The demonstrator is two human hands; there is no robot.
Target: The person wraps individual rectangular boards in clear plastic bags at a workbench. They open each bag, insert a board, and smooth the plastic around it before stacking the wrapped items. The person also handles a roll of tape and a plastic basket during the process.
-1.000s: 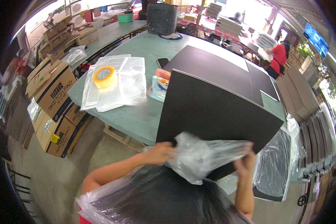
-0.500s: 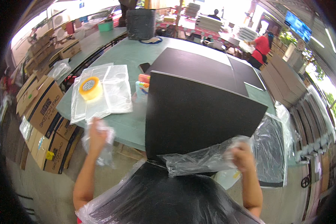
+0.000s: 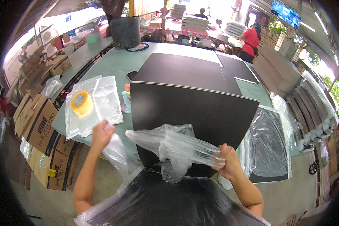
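Observation:
My left hand (image 3: 103, 135) is closed on a clear plastic strip that runs down to the plastic-covered black board (image 3: 169, 197) right in front of me. Gripped in my right hand (image 3: 229, 162) is crumpled clear plastic film (image 3: 177, 147), stretched leftward to a loose tip. Behind this film a bare black board (image 3: 192, 109) slopes down from the stack's edge. More black boards (image 3: 180, 69) lie flat on the green table (image 3: 165, 47). Whether both hands hold one and the same sheet, I cannot tell.
On the left, a yellow tape roll (image 3: 81, 103) rests on clear plastic bags (image 3: 111, 94). Cardboard boxes (image 3: 41, 124) stand beside the table. A plastic-wrapped board (image 3: 269, 141) lies at right. A black bin-like block (image 3: 125, 33) and a person in red (image 3: 251, 41) are farther off.
My right hand has moved slightly left, its film now stretched and lifted in front of the black board. My left hand has shifted slightly right, drawing its plastic out into a strip.

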